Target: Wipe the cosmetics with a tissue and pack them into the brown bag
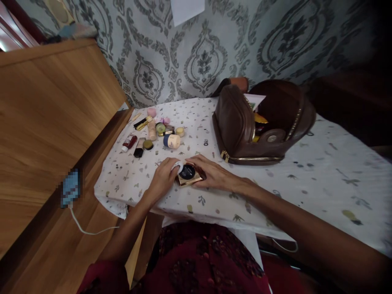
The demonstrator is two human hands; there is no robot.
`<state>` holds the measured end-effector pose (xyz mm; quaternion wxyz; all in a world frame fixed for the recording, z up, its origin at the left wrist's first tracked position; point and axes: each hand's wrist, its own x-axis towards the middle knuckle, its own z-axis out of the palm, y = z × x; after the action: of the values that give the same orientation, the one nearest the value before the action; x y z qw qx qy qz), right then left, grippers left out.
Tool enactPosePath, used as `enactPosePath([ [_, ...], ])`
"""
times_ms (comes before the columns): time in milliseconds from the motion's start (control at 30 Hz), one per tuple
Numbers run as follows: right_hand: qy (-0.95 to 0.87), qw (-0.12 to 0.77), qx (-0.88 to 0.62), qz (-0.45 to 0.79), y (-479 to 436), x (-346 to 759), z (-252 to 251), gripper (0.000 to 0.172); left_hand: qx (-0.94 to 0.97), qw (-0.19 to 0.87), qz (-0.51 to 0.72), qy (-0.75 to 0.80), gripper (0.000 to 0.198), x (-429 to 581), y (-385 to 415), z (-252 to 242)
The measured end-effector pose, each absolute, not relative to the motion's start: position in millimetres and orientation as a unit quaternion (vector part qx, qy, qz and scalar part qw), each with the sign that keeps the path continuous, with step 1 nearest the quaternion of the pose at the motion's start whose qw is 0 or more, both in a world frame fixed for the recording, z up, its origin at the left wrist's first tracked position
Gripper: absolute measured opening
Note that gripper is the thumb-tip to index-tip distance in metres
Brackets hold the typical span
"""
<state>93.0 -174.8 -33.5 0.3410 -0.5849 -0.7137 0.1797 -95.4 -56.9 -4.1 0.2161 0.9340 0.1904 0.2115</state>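
A gold square compact (189,174) with a round black centre lies on the patterned tablecloth (306,179) near the front edge. My left hand (163,177) is closed round a small white round thing (178,166), perhaps a puff or lid, held against the compact's left side. My right hand (214,173) rests on the compact's right side, fingers curled over its edge and steadying it. Beyond my hands lie several cosmetics (153,132): lipsticks, small jars, tubes and a bottle.
An open brown leather bag (235,122) stands at the back right of the table with items inside. A wooden cabinet (45,118) rises on the left, with a white cable (88,230) hanging from it. Patterned wallpaper is behind.
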Motion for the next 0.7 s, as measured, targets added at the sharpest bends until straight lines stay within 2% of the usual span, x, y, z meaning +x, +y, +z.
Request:
enactPosePath([
  [133,-0.711,0.270,-0.639,0.112,-174,79,-25,0.066,0.912,0.267,0.234,0.204,0.020,-108,-52,-9],
  [267,-0.716,0.258,-0.642,0.090,-173,68,-22,0.057,0.891,0.314,0.246,0.220,0.020,-109,-49,-13],
  [367,-0.721,0.282,-0.621,0.118,-175,70,-22,0.056,0.852,0.386,0.255,0.244,0.020,-110,-48,-14],
  [500,-0.695,0.370,-0.566,0.244,-179,72,-19,0.056,0.773,0.488,0.291,0.281,0.023,-113,-50,-4],
  [600,-0.661,0.422,-0.528,0.326,-179,67,-16,0.052,0.756,0.492,0.323,0.286,0.024,-116,-54,8],
  [700,-0.654,0.426,-0.534,0.326,-176,60,-16,0.049,0.777,0.461,0.333,0.269,0.021,-117,-58,12],
])
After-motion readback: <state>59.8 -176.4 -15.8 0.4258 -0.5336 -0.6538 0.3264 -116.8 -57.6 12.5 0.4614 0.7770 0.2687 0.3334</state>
